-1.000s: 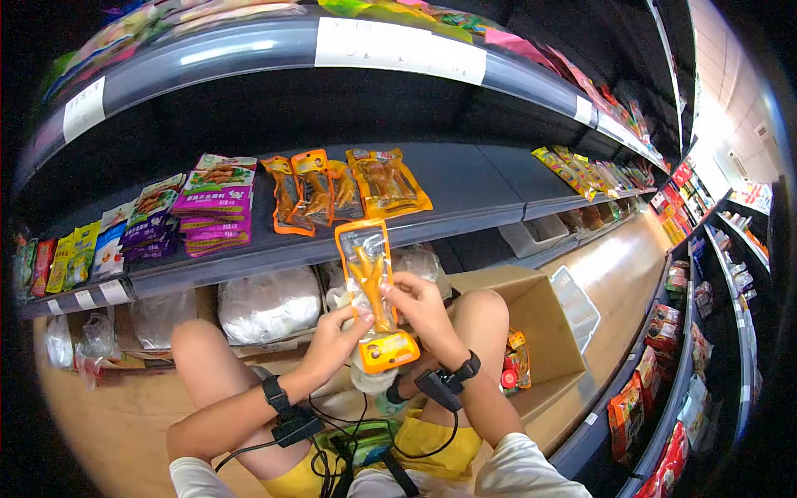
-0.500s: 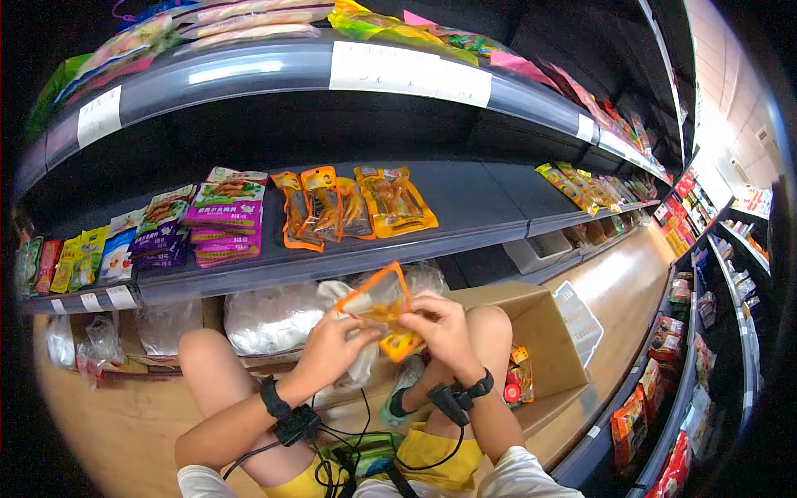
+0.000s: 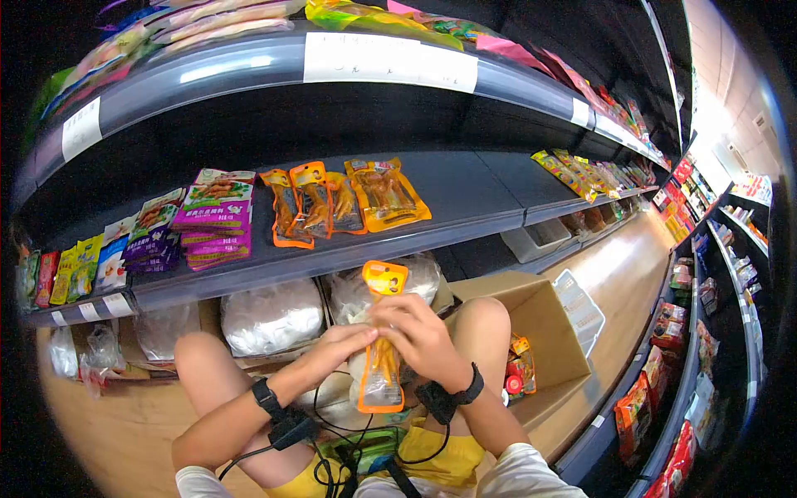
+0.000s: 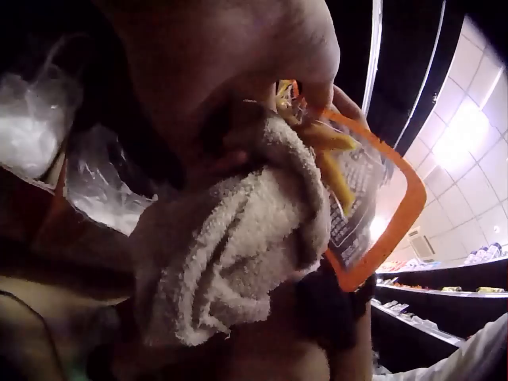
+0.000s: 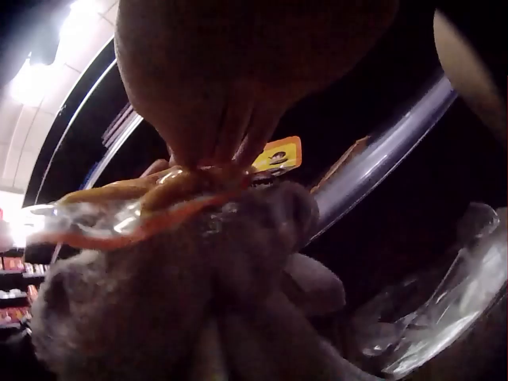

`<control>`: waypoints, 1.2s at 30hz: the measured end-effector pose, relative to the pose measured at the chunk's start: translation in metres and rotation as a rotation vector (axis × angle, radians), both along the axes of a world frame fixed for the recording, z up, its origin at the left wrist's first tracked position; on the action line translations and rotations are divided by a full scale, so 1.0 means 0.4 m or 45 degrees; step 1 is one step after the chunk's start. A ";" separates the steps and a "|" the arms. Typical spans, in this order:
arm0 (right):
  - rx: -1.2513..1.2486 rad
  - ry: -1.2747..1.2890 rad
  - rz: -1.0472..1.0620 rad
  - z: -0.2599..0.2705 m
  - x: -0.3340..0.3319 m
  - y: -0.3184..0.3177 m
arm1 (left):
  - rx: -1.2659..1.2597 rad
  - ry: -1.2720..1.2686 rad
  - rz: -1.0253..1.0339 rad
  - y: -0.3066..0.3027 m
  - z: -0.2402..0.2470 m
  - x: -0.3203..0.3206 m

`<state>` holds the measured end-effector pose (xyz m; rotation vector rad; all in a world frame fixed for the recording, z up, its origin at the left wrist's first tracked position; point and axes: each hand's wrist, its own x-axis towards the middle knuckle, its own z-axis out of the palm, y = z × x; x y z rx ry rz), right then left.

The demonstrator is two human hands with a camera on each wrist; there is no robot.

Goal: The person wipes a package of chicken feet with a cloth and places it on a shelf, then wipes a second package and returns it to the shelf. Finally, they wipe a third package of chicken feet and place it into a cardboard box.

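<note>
A clear, orange-edged snack pack of chicken feet [image 3: 383,382] stands in front of the knees in the head view, its yellow header uppermost. My right hand [image 3: 418,330] grips the pack across its upper part, fingers folded over the front. From the left, my left hand [image 3: 340,349] meets it, thumb lying near the right hand's fingers. A bunched, pale terry cloth [image 4: 238,238] hangs from the left hand's grasp in the left wrist view, pressed against the back of the pack. In the right wrist view the cloth lies just under the pack [image 5: 151,208].
Ahead on the shelf [image 3: 473,187] lie similar orange packs [image 3: 311,203] and a stack of purple packets [image 3: 214,220]. An open cardboard box [image 3: 544,332] with several packs stands by the right knee. Plastic-wrapped bundles [image 3: 270,315] sit under the shelf. Cables [image 3: 340,440] run from both wrists.
The pack has been turned end over end: its yellow header was at the bottom and is now at the top. The right hand has shifted its grip across the pack.
</note>
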<state>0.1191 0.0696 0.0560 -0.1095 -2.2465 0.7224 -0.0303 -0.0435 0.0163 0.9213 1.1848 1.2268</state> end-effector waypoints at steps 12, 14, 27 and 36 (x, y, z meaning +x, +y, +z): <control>-1.360 -0.222 -0.015 -0.069 0.027 -0.024 | 0.310 0.408 0.335 0.016 -0.043 -0.008; -1.373 -0.290 0.035 -0.070 0.020 -0.020 | 0.380 0.594 0.458 0.006 0.005 0.008; -1.060 -0.371 0.264 0.116 -0.269 0.242 | 0.111 0.045 0.490 0.028 -0.046 -0.006; -1.047 -0.648 0.192 0.108 -0.511 0.318 | 0.113 0.370 0.439 0.022 -0.055 -0.017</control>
